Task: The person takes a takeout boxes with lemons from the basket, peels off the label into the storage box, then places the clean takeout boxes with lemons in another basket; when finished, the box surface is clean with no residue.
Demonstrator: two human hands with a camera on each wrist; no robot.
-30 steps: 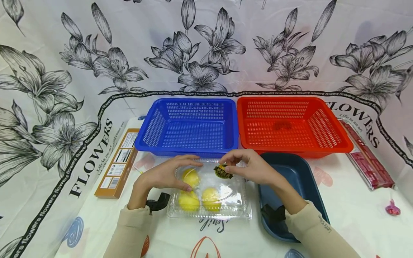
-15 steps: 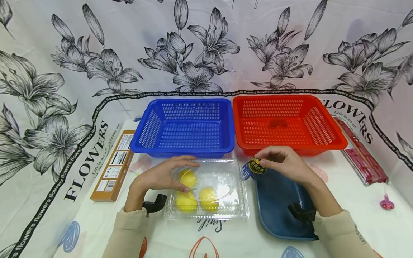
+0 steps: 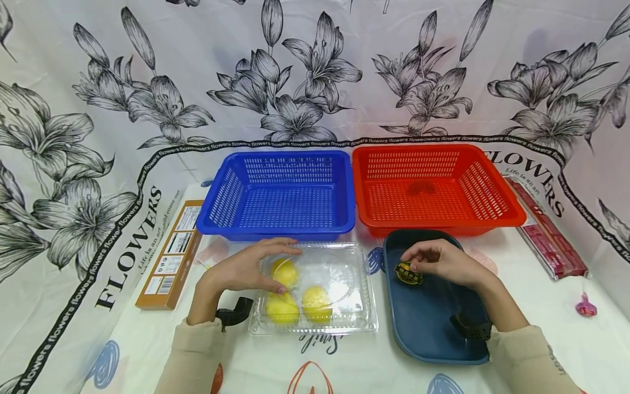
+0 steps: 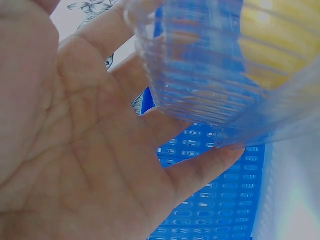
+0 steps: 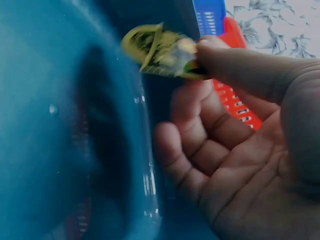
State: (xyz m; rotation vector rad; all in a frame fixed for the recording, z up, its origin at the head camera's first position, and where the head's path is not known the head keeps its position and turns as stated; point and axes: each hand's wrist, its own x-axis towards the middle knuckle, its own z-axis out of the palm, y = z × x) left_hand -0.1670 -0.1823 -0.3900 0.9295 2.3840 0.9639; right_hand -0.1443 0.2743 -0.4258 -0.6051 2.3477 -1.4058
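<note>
My left hand (image 3: 241, 269) holds the left side of a clear plastic clamshell box (image 3: 339, 268), thumb over the lid and fingers along its far side. In the left wrist view, fingers (image 4: 200, 167) touch the ridged wall of the box. Yellow round fruits (image 3: 316, 302) lie inside it; their exact kind is unclear. My right hand (image 3: 445, 262) pinches a black and gold label (image 3: 408, 273) between thumb and fingertips, over the dark blue tray (image 3: 433, 328). In the right wrist view the label (image 5: 162, 52) is blurred and sticks out from the fingertips.
Behind the box stands a blue basket (image 3: 290, 205), with a red basket (image 3: 428, 202) beside it. A brown carton (image 3: 169, 257) lies at the left. Red packaging (image 3: 546, 230) and a small pink item (image 3: 585, 306) lie at the right.
My right hand has moved right, from the lid to over the dark blue tray, taking the label off the lid. The left hand stays on the box.
</note>
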